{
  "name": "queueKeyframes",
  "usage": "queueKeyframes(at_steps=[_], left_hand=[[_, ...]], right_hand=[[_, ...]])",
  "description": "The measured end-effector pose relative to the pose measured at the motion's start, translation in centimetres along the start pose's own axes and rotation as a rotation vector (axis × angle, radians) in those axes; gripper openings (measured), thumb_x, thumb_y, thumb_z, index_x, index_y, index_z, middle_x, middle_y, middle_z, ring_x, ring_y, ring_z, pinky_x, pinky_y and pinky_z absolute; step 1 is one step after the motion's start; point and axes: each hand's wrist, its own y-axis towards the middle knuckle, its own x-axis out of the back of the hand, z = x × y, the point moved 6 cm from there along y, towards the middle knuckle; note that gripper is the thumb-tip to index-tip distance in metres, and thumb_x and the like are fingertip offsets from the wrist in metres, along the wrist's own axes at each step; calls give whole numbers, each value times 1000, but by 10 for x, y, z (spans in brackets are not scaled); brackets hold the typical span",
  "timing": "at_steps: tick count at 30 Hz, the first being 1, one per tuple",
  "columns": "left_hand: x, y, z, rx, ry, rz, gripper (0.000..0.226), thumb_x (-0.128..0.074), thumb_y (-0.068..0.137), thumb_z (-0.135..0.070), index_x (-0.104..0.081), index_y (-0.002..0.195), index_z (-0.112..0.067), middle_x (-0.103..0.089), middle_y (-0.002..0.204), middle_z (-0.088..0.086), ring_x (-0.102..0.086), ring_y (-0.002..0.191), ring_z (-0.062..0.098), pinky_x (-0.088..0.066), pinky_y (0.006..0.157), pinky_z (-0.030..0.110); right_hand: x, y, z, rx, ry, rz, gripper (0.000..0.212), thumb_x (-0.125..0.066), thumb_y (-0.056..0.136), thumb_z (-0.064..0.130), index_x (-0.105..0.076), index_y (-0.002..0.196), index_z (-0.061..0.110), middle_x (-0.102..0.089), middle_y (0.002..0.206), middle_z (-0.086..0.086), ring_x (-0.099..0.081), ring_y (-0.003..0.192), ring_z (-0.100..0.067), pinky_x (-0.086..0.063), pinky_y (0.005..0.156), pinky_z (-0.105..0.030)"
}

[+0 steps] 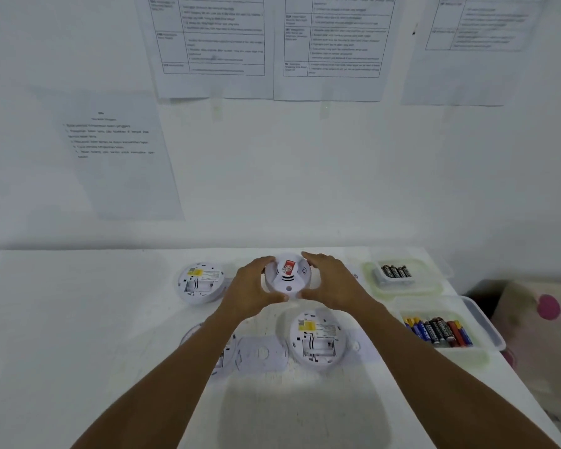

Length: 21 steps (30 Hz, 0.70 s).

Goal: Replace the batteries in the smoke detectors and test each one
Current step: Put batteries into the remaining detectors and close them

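Held detector: the held detector sits face up, red sticker showing, at the far middle of the worktop. Whether it touches the surface I cannot tell.
Left hand: the left hand grips its left rim, fingers curled over the far edge and thumb under the near edge.
Right hand: the right hand grips the right rim the same way.
Left detector: the left detector lies back up, its battery bay open and apparently empty.
Near detector: the near detector lies back up, its bay also open and apparently empty.
Plate: a loose plate lies beside the near detector. A further unit is mostly hidden under the left forearm.
Far tray: the far tray holds black batteries.
Near tray: the near tray holds mixed batteries.
Done: probably two units are opened and emptied, and the held one looks closed up.
Left: likely refilling the open bays, refitting the covers, and pressing each test button.
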Motion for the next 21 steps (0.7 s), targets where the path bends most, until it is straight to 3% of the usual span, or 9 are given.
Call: queueKeyframes(at_steps=[3,4,6,9,15,18,21], left_hand=[[-13,10,14,64,74,79,33,-86,72,-17,-63,96,-21,-62,94,-14,-60,98,6,-44,81,13],[-14,11,16,55,82,76,34,-86,71,-19,-64,97,-20,-65,96,-11,-61,98,8,-47,82,17],[-16,11,16,7,113,75,52,-89,65,-26,-66,111,-17,-69,108,-5,-63,99,11,-51,86,25],[-23,11,14,-43,158,95,59,-89,64,-30,-66,115,-13,-70,112,2,-62,101,18,-52,90,36],[-31,21,32,56,219,146,77,-70,56,-67,-61,118,-21,-67,115,-3,-61,107,15,-52,91,36],[-25,21,34,50,273,116,91,-78,65,-58,-44,141,-20,-50,142,0,-44,134,23,-36,111,38],[-1,18,31,-27,429,5,92,-79,74,-48,-36,148,-13,-41,150,7,-31,142,25,-15,119,39]], right_hand=[[-5,4,-3,18,-232,20,60,-75,72,43,-51,125,26,-58,106,6,-38,119,-20,-30,87,-40],[-7,5,-5,13,-268,34,57,-73,72,44,-52,122,27,-55,100,8,-37,116,-19,-28,84,-39],[-12,8,-8,11,-337,56,48,-70,72,44,-52,113,26,-52,93,9,-37,112,-19,-24,78,-38],[-21,13,-11,43,-434,80,47,-63,72,46,-50,113,27,-47,91,10,-38,111,-20,-20,75,-37],[-25,20,-16,17,-370,40,62,-58,72,67,-49,123,33,-59,111,10,-36,117,-17,-20,81,-38],[-25,20,-17,-6,-375,32,61,-58,73,66,-48,124,34,-59,114,10,-35,121,-17,-21,84,-40],[-24,20,-16,-16,-367,27,62,-57,73,64,-47,127,35,-58,116,11,-34,124,-17,-18,82,-38]])
